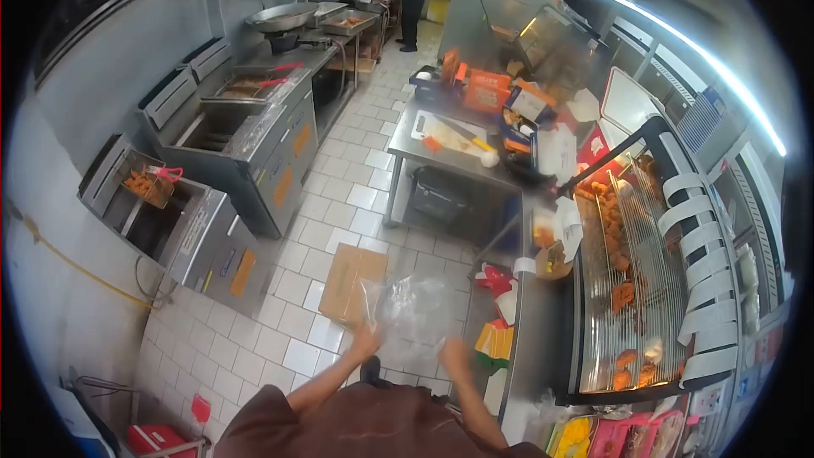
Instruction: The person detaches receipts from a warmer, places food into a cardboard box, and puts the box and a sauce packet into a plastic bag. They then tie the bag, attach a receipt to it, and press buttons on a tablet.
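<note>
A clear plastic bag [415,309] is stretched out in front of my body, above the tiled floor. My left hand [366,340] is closed on its left edge, and my right hand [453,354] grips the right edge. Through and around the bag the floor tiles show. Just beyond my left hand, a brown cardboard box [343,284] sits on the floor, partly overlapped by the bag. To the right of my right hand, a yellow and green packet [494,341] lies on a shelf under the counter.
Fryers [216,131] line the left wall, one with a basket of fried food [146,185]. A steel table [398,140] holds a cutting board [449,133] and a knife. On the right stands a heated display case [627,288] with fried pieces. A person [413,0] stands at the back.
</note>
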A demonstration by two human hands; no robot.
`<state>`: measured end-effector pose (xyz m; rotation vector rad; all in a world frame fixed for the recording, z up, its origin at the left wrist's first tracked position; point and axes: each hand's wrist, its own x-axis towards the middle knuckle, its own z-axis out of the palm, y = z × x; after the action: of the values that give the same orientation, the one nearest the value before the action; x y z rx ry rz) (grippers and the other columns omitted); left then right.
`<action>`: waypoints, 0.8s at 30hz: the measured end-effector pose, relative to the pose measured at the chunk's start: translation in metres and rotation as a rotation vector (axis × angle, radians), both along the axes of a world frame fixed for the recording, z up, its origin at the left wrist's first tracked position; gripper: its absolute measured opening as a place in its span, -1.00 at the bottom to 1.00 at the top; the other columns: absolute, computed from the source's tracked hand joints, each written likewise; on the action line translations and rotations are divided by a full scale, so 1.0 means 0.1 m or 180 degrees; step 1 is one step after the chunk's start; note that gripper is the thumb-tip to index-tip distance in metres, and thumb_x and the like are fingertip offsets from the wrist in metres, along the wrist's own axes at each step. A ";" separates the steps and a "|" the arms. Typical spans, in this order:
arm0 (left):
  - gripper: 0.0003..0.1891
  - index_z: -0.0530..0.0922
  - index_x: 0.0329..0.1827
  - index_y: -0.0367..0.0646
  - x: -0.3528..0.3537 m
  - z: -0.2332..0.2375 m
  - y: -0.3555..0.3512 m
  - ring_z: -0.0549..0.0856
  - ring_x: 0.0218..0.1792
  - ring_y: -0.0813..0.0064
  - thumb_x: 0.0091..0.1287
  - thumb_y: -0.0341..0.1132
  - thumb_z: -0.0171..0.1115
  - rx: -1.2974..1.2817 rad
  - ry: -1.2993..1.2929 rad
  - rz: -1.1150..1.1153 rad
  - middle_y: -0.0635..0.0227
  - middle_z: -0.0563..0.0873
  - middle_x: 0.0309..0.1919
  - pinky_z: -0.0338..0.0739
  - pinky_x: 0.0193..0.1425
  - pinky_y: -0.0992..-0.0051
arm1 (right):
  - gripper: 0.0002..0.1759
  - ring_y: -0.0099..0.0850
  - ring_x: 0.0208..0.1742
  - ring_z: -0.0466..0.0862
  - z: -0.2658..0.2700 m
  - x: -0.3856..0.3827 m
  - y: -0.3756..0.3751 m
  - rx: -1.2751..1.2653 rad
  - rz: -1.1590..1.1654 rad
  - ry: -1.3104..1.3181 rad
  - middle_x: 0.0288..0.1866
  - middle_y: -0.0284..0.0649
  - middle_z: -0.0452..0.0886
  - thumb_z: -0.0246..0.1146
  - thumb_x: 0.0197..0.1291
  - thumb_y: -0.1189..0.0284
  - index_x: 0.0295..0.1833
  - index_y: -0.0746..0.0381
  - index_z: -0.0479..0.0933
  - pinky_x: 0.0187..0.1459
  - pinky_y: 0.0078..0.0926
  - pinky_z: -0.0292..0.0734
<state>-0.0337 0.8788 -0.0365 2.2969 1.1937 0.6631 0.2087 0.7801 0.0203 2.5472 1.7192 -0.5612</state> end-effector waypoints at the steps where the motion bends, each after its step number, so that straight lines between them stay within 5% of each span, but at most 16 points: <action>1: -0.65 0.60 0.13 -0.24 -0.14 -0.33 -0.12 0.66 -0.03 -0.09 0.28 -0.36 0.25 -0.0181 -0.0436 0.0145 -0.08 0.70 -0.14 0.50 0.13 0.10 | -0.67 0.09 -0.25 0.71 -0.52 -0.09 -0.33 0.1525 -0.0357 0.0386 -0.33 0.09 0.69 0.25 0.26 0.27 -0.38 0.33 0.64 -0.21 -0.10 0.58; 4: -0.66 0.60 0.15 -0.25 -0.47 -0.36 -0.51 0.70 -0.03 -0.02 0.39 -0.28 0.20 -0.1126 -0.0351 0.0559 -0.01 0.74 -0.04 0.52 0.12 0.14 | -0.71 0.06 -0.19 0.72 -0.32 -0.34 -0.75 0.2407 -0.1660 0.1503 -0.27 0.10 0.71 0.28 0.25 0.26 -0.30 0.31 0.68 -0.18 -0.11 0.57; 6: -0.66 0.59 0.18 -0.22 -0.63 -0.42 -0.59 0.74 -0.02 0.10 0.48 -0.20 0.15 -0.3772 -0.1194 0.0401 0.02 0.74 0.06 0.57 0.11 0.19 | -0.77 -0.04 -0.14 0.74 -0.12 -0.27 -0.80 -0.0232 -0.1290 0.1417 -0.15 0.08 0.71 0.26 0.25 0.35 -0.17 0.30 0.68 -0.09 -0.20 0.58; 7: -0.66 0.59 0.18 -0.22 -0.66 -0.23 -0.57 0.74 -0.02 0.10 0.48 -0.20 0.15 -0.3779 -0.1177 0.0419 0.02 0.74 0.06 0.57 0.11 0.19 | -0.77 -0.04 -0.14 0.74 -0.19 -0.25 -0.84 -0.0246 -0.1289 0.1436 -0.15 0.08 0.71 0.26 0.25 0.35 -0.17 0.30 0.68 -0.09 -0.20 0.58; 9: -0.66 0.60 0.13 -0.24 -0.70 0.11 -0.50 0.73 0.10 0.19 0.57 -0.16 0.04 -0.5392 -0.2886 0.0092 0.03 0.75 0.06 0.60 0.21 0.22 | -0.69 -0.09 -0.15 0.74 -0.36 -0.20 -0.93 0.0597 -0.0286 0.2770 -0.15 0.06 0.71 0.29 0.20 0.30 -0.08 0.32 0.66 -0.09 -0.22 0.61; 10: -0.67 0.56 0.18 -0.23 -0.77 0.11 -0.45 0.76 -0.10 0.21 0.49 -0.23 0.12 -0.5873 -0.3133 0.0270 0.05 0.77 -0.11 0.63 0.13 0.20 | -0.69 -0.09 -0.15 0.74 -0.25 -0.17 -0.95 0.0601 -0.0292 0.2780 -0.15 0.06 0.71 0.29 0.20 0.30 -0.08 0.32 0.66 -0.09 -0.22 0.61; 12: -0.66 0.54 0.19 -0.23 -1.04 -0.37 -0.32 0.74 -0.20 0.26 0.42 -0.27 0.16 -0.6483 -0.4100 -0.0569 0.10 0.75 -0.20 0.64 0.09 0.20 | -0.61 -0.13 -0.26 0.70 -0.02 -0.10 -1.01 -0.0032 -0.1821 0.5366 -0.21 0.01 0.68 0.31 0.08 0.27 -0.04 0.32 0.64 -0.17 -0.19 0.64; 13: -0.63 0.53 0.19 -0.23 -1.07 -0.22 -0.21 0.71 -0.30 0.30 0.36 -0.30 0.19 -0.6966 -0.5091 -0.1524 0.16 0.73 -0.29 0.64 0.05 0.20 | -0.61 -0.13 -0.26 0.70 -0.06 -0.07 -1.05 -0.0006 -0.1819 0.5377 -0.21 0.01 0.68 0.31 0.08 0.27 -0.04 0.32 0.64 -0.17 -0.19 0.64; 14: -0.61 0.54 0.16 -0.22 -1.12 -0.04 -0.17 0.64 -0.45 0.41 0.27 -0.34 0.21 -0.6480 -0.3695 0.0397 0.29 0.65 -0.43 0.65 -0.06 0.27 | -0.57 -0.13 -0.26 0.70 -0.12 -0.06 -1.13 0.0510 -0.1783 0.6357 -0.22 0.00 0.67 0.30 0.03 0.25 -0.03 0.32 0.62 -0.19 -0.16 0.65; 16: -0.61 0.55 0.16 -0.21 -1.01 0.15 -0.05 0.66 -0.43 0.43 0.27 -0.32 0.24 -0.6463 -0.3491 0.0126 0.29 0.68 -0.39 0.65 -0.07 0.31 | -0.54 -0.14 -0.30 0.68 0.05 -0.13 -1.06 0.1657 -0.1560 0.8324 -0.24 -0.03 0.66 0.25 -0.04 0.26 -0.06 0.35 0.59 -0.24 -0.10 0.65; 18: -0.61 0.55 0.15 -0.21 -0.76 0.36 -0.01 0.68 -0.40 0.46 0.27 -0.31 0.27 -0.6475 -0.3322 -0.0122 0.30 0.70 -0.36 0.65 -0.07 0.35 | -0.50 -0.20 -0.32 0.68 0.26 -0.04 -0.87 0.2273 -0.1106 0.8576 -0.25 -0.05 0.66 0.25 0.02 0.21 -0.01 0.35 0.58 -0.27 -0.16 0.66; 19: -0.61 0.55 0.18 -0.21 -0.61 0.53 -0.04 0.69 -0.27 0.48 0.31 -0.29 0.29 -0.6485 -0.1962 -0.0517 0.29 0.71 -0.22 0.65 -0.10 0.37 | -0.46 -0.26 -0.34 0.67 0.38 -0.06 -0.86 0.2948 -0.0663 0.8789 -0.27 -0.07 0.65 0.24 0.07 0.16 0.04 0.36 0.58 -0.30 -0.22 0.66; 20: -0.60 0.54 0.20 -0.21 -0.56 0.65 -0.07 0.71 -0.15 0.50 0.35 -0.26 0.31 -0.6344 -0.0591 -0.0910 0.29 0.72 -0.08 0.65 -0.12 0.40 | -0.42 -0.36 -0.36 0.64 0.63 -0.09 -0.83 0.2953 -0.2755 0.7528 -0.28 -0.12 0.65 0.26 0.12 0.18 0.17 0.34 0.53 -0.34 -0.35 0.62; 21: -0.59 0.55 0.19 -0.20 -0.63 0.62 0.03 0.70 -0.14 0.50 0.34 -0.23 0.34 -0.5944 -0.0962 -0.1484 0.31 0.72 -0.08 0.64 -0.10 0.39 | -0.37 -0.47 -0.39 0.60 0.83 -0.09 -0.79 0.2756 -0.4423 0.5954 -0.30 -0.18 0.65 0.27 0.17 0.19 0.30 0.32 0.48 -0.38 -0.47 0.59; 23: -0.54 0.54 0.21 -0.17 -0.67 0.29 0.35 0.68 -0.12 0.46 0.31 -0.17 0.39 -0.4674 -0.2380 -0.1935 0.33 0.71 -0.05 0.62 -0.06 0.38 | -0.25 -0.64 -0.34 0.54 0.44 0.43 -0.87 0.1410 -0.1271 0.6686 0.08 -0.21 0.65 0.30 0.25 0.29 0.53 0.26 0.27 -0.36 -0.66 0.53; 24: -0.47 0.50 0.25 -0.17 -0.71 -0.16 0.65 0.69 -0.07 0.38 0.29 -0.11 0.41 -0.5134 -0.4175 -0.1668 0.31 0.70 0.00 0.64 0.01 0.28 | -0.10 -0.68 -0.27 0.51 0.70 0.38 -0.60 0.1265 -0.1654 0.5374 0.50 -0.26 0.36 0.36 0.21 0.44 0.61 0.21 0.11 -0.31 -0.67 0.52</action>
<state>-0.1043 0.9437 -0.0521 0.4272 0.1280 0.4631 0.2464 0.7204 0.0906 2.6724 1.0377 -3.3087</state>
